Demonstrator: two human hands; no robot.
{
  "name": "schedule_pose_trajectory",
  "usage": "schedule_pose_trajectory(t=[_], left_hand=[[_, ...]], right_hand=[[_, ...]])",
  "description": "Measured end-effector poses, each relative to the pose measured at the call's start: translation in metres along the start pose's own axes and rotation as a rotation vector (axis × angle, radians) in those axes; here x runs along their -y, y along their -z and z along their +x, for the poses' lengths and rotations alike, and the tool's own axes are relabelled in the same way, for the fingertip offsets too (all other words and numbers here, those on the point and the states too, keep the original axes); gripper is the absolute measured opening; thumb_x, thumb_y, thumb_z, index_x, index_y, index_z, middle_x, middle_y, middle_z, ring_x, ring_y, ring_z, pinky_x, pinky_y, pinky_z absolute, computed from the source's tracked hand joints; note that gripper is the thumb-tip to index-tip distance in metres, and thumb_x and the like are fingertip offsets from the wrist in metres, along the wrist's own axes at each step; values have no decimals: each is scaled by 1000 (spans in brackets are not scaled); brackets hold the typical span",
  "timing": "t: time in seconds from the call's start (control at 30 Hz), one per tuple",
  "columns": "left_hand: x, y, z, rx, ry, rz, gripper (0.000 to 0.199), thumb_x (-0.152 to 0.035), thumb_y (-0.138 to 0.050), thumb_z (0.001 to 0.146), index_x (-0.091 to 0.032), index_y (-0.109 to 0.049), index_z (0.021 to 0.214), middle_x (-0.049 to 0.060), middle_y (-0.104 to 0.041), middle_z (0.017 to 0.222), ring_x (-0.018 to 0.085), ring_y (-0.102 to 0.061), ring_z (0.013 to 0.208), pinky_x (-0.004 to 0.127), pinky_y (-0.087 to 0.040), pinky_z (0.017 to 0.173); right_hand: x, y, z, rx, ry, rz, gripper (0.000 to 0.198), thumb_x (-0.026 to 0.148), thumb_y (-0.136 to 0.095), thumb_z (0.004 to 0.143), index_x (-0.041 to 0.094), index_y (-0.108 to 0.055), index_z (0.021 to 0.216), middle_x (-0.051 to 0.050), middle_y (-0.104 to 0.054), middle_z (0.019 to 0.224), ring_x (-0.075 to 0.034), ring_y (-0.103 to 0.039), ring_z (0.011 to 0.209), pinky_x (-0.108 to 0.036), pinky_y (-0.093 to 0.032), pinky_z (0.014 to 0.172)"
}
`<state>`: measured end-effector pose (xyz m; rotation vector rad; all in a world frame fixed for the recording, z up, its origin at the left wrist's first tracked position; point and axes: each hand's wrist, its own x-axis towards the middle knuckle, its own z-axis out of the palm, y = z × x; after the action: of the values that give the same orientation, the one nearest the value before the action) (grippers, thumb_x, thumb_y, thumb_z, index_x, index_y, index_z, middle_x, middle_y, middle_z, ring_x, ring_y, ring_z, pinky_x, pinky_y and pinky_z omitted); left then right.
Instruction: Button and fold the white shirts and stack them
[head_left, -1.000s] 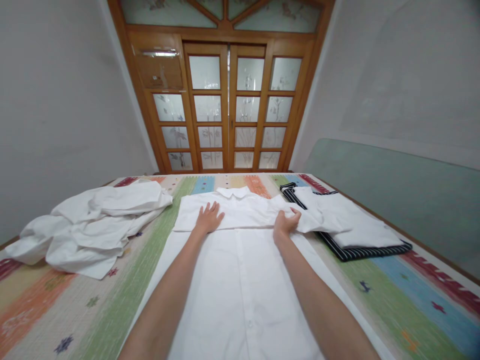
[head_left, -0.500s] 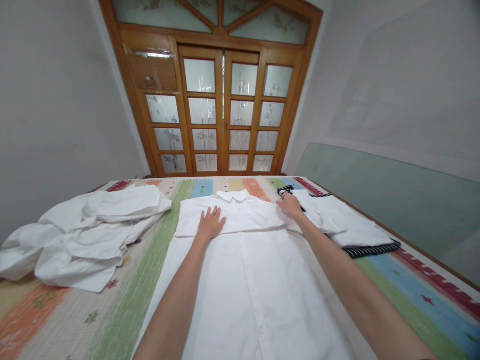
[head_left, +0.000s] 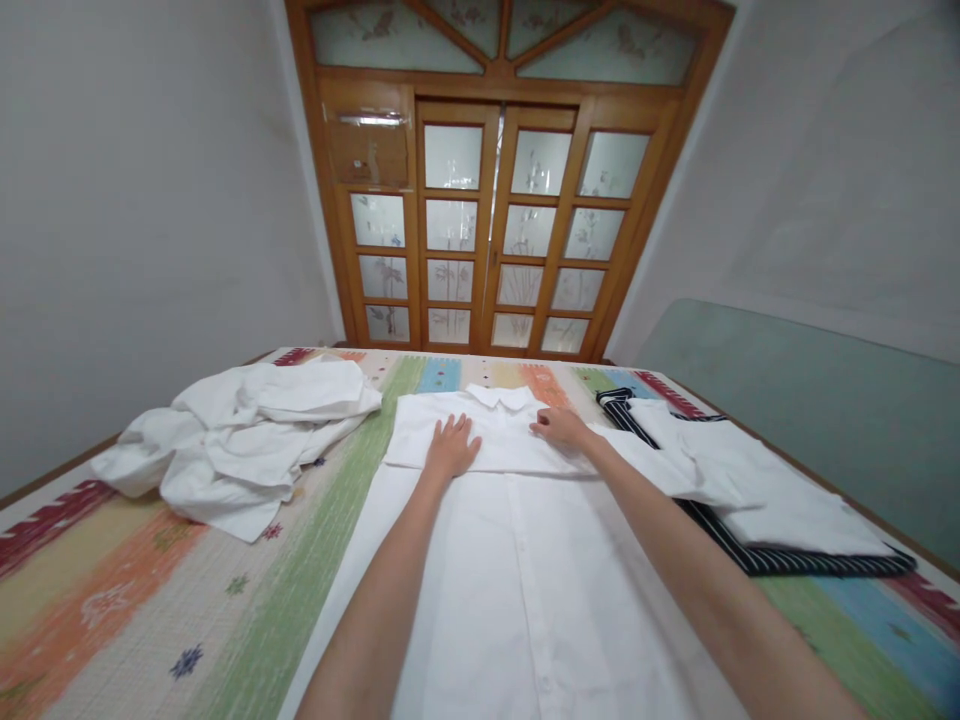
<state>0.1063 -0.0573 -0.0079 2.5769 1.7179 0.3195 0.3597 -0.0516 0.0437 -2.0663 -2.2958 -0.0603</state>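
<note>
A white collared shirt (head_left: 480, 560) lies spread before me, its button strip running down the middle. Across its upper part is a folded-over band of sleeve fabric, just below the collar (head_left: 504, 397). My left hand (head_left: 452, 447) rests flat on this band, fingers spread. Right of the collar, my right hand (head_left: 561, 427) is closed, its curled fingers pinching the shirt's fabric; the fingertips are partly hidden. Beneath my right forearm, a white sleeve (head_left: 652, 460) stretches out to the right, reaching the neighbouring folded clothes.
A crumpled white garment (head_left: 247, 430) lies on the left. To the right is a folded white garment (head_left: 795, 500) over a black striped cloth (head_left: 825, 562). A striped, multicoloured cover (head_left: 247, 610) spreads underneath. Beyond are a green panel (head_left: 810, 370) and wooden glazed doors (head_left: 487, 230).
My right hand has moved left from the shirt's shoulder edge towards the collar. My left hand stays flat on the shirt. The view has turned slightly left.
</note>
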Motion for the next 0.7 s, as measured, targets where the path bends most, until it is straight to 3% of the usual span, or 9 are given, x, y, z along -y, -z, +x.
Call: schedule_pose_trajectory(t=[0.1,0.3,0.53,0.7], left_hand=[[0,-1,0,-15,15,7,58,-43,-23,97,-16,-34,147,7,-33,154,24,-23,144,43,-18,119],[0,1,-1,-16,25,11,58,-42,-23,97,-16,-34,147,8,-30,156,25,-23,145,43,-19,118],[-1,5,-2,2,40,-15,60,-43,-21,96,-18,-30,149,6,-26,157,25,-19,146,44,-16,118],[-2,6,-1,42,69,-1,64,-48,-18,95,-18,-26,151,5,-22,158,27,-14,147,48,-11,119]], right_hand=[[9,-2,-1,10,50,27,27,40,-55,88,17,-69,85,-10,-72,91,-20,-63,83,-25,-38,68],[2,-6,-5,48,119,213,12,23,-59,84,16,-68,80,-5,-72,85,-14,-60,76,-20,-37,65],[-15,-12,-9,-85,-97,105,17,28,-53,90,17,-65,93,-8,-70,96,-18,-61,89,-23,-37,70],[-19,-12,-14,-109,-209,53,25,40,-52,91,19,-66,95,-10,-70,98,-21,-63,92,-25,-40,70]])
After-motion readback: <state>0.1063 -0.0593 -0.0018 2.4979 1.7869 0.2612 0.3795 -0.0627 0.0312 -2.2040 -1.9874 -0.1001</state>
